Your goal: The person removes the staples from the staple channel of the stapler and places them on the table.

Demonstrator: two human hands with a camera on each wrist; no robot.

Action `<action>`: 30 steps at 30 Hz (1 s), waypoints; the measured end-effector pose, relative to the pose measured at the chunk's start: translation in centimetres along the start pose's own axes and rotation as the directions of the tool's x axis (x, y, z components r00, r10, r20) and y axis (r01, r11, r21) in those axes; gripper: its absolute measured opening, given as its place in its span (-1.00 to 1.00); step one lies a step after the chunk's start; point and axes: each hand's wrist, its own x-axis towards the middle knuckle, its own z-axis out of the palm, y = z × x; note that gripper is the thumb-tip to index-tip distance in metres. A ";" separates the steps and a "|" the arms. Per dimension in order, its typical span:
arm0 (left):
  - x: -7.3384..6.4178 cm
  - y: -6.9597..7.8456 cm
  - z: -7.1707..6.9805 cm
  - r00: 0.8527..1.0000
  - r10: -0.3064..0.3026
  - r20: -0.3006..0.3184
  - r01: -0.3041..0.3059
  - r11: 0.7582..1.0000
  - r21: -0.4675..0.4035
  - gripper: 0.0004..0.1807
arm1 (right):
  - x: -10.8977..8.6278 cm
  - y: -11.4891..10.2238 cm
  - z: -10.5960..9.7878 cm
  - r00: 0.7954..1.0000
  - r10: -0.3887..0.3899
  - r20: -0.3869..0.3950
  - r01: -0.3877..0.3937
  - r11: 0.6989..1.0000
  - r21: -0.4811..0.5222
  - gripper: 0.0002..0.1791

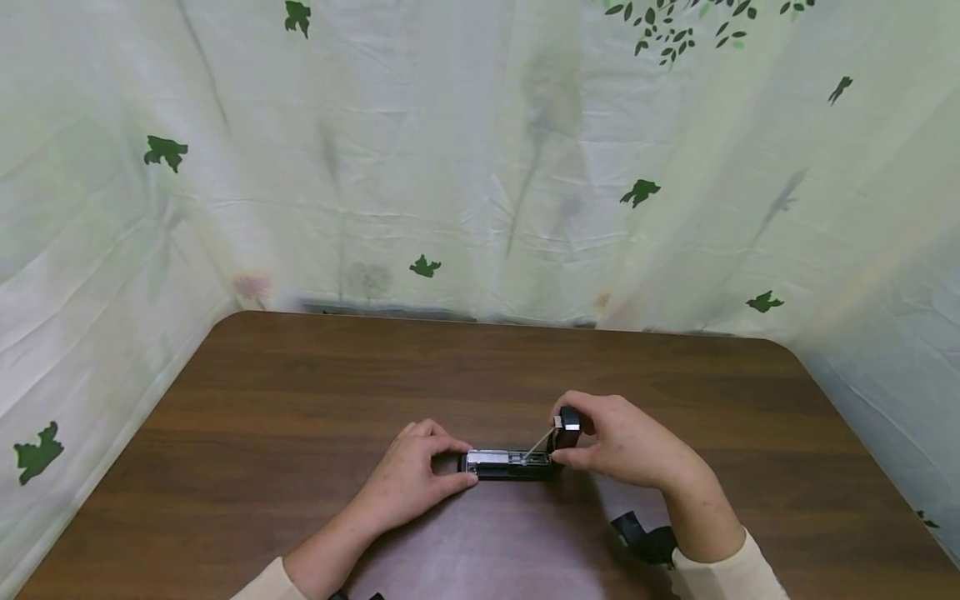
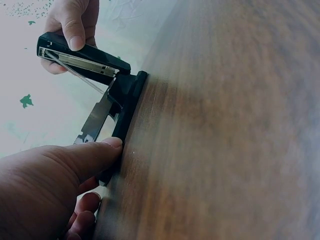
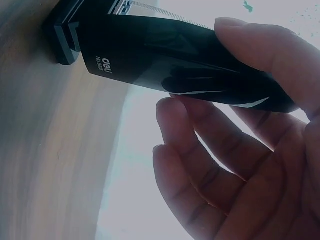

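A black stapler (image 1: 517, 474) rests on the table with its top lifted upright at the right end. My left hand (image 1: 408, 482) pinches the far-left end of its base between thumb and fingers. In the left wrist view, the thumb presses along the black base (image 2: 131, 107), beside the metal magazine (image 2: 96, 120). My right hand (image 1: 630, 442) grips the raised black top (image 3: 150, 50), thumb on one side and fingers on the other. White "deli" lettering shows on that top in the right wrist view. A thin spring rod (image 2: 75, 73) slants between the raised top and the magazine.
A brown wood-grain table (image 1: 300, 375) lies under the stapler and both hands. Pale curtains (image 1: 465, 167) with green leaf prints hang behind it and at both sides. A black strap-like piece (image 1: 648, 542) sits at the right wrist.
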 end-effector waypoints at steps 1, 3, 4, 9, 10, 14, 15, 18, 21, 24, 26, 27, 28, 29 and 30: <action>0.0 0.0 0.0 1.000 0.000 -0.001 0.000 1.000 -0.002 -0.63 | 0.0 0.0 0.0 1.000 0.008 0.003 -0.008 1.000 0.001 -0.71; 0.0 0.0 0.0 1.000 -0.001 -0.001 0.001 1.000 -0.004 -0.63 | -0.1 0.1 -0.1 1.000 0.019 0.008 -0.019 1.000 -0.002 -0.71; 0.0 0.0 0.0 1.000 -0.001 -0.001 0.001 1.000 -0.003 -0.63 | -0.2 0.1 -0.2 1.000 0.024 0.007 -0.024 1.000 -0.005 -0.71; 0.0 0.0 -0.1 1.000 -0.006 0.000 0.006 1.000 0.001 -0.62 | -0.2 0.2 -0.5 0.999 0.046 0.023 -0.047 0.999 0.022 -0.70; 0.0 0.0 -0.1 1.000 -0.007 0.000 0.007 1.000 0.001 -0.62 | -0.2 0.3 -0.6 0.999 0.047 0.026 -0.048 0.998 0.028 -0.70; 0.0 0.1 -0.2 1.000 -0.008 -0.001 0.008 1.000 0.000 -0.62 | -0.3 0.5 -0.7 0.999 0.046 0.027 -0.047 0.998 0.030 -0.70; 0.0 0.1 -0.2 1.000 -0.007 -0.002 0.007 1.000 -0.002 -0.62 | -0.3 0.5 -0.8 0.999 0.043 0.021 -0.043 0.999 0.024 -0.69; 0.0 0.1 -0.3 1.000 -0.003 -0.005 0.003 1.000 -0.007 -0.63 | -0.3 0.7 -0.8 0.999 0.036 0.009 -0.036 0.999 0.011 -0.68; 0.0 0.1 -0.3 1.000 -0.004 -0.004 0.004 1.000 -0.011 -0.63 | -0.3 0.8 -0.9 1.000 0.027 0.000 -0.027 1.000 -0.001 -0.68; 0.0 0.1 -0.3 1.000 -0.008 -0.002 0.008 1.000 -0.008 -0.63 | -0.5 0.9 -1.1 1.000 0.029 -0.002 -0.029 1.000 -0.013 -0.68; 0.0 0.1 -0.2 1.000 -0.010 0.002 0.011 1.000 -0.008 -0.63 | -0.6 0.9 -1.2 0.999 0.039 -0.005 -0.039 0.999 -0.027 -0.69; 0.0 0.1 -0.2 1.000 -0.012 0.003 0.012 1.000 -0.009 -0.63 | -0.7 1.0 -1.3 0.999 0.052 -0.007 -0.053 0.998 -0.039 -0.70; 0.0 0.1 -0.2 1.000 -0.013 0.004 0.013 1.000 -0.011 -0.63 | -0.9 1.1 -1.4 0.998 0.066 -0.005 -0.066 0.997 -0.047 -0.70; 0.0 0.1 -0.2 1.000 -0.014 0.004 0.014 1.000 -0.013 -0.63 | -1.0 1.2 -1.5 0.997 0.079 -0.005 -0.079 0.995 -0.056 -0.71; 0.0 0.1 -0.2 1.000 -0.015 0.003 0.015 1.000 -0.012 -0.63 | -1.1 1.3 -1.5 0.996 0.088 -0.005 -0.089 0.994 -0.067 -0.72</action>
